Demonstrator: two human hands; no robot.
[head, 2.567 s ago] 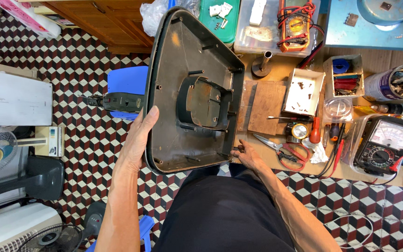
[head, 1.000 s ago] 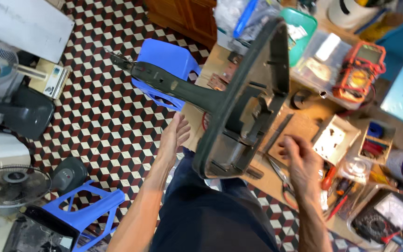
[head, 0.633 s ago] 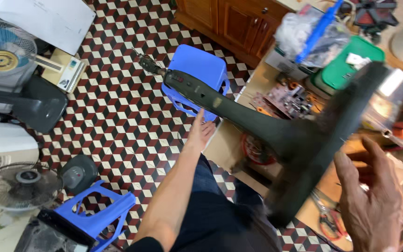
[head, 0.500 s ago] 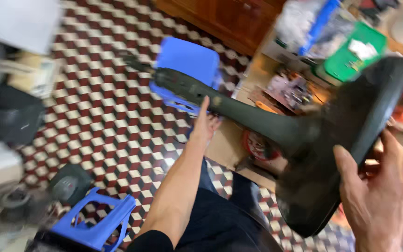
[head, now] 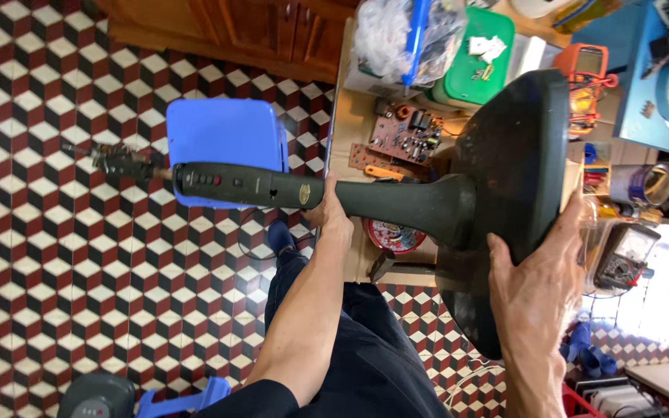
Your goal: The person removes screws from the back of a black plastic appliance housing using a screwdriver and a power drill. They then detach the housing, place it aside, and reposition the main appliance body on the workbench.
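Person is holding a dark fan stand (head: pixel 443 209) up off the workbench, lying roughly horizontal across the view, wide base to the right, column running left; left hand (head: pixel 333 220) is wrapping around the column near its middle, fingers curling under it and mostly hidden, thumb side showing on top; right hand (head: pixel 532 282) is lying spread flat against the lower rim of the round base (head: pixel 516 166), fingers open and pressing on the dark surface, thumb pointing up along the edge; control panel (head: pixel 230 184) with small buttons is sitting on the left part of the column, and a bare metal shaft end (head: pixel 118 161) is sticking out past it further left; blue plastic stool (head: pixel 226 143) is standing on the floor right behind the column, partly covered by it; wooden workbench (head: pixel 350 124) is running under the base, cluttered; brown circuit board (head: pixel 406 133) is lying on the bench just above the column; green lidded box (head: pixel 478 54) is sitting further back on the bench, clear plastic bag (head: pixel 396 35) just beside it; orange multimeter (head: pixel 590 66) is peeking out above the base edge, a dark meter (head: pixel 625 259) is lying to the right of the right hand; red round tin (head: pixel 392 236) is showing just below the column; checkered tile floor (head: pixel 56 271) is filling the left side
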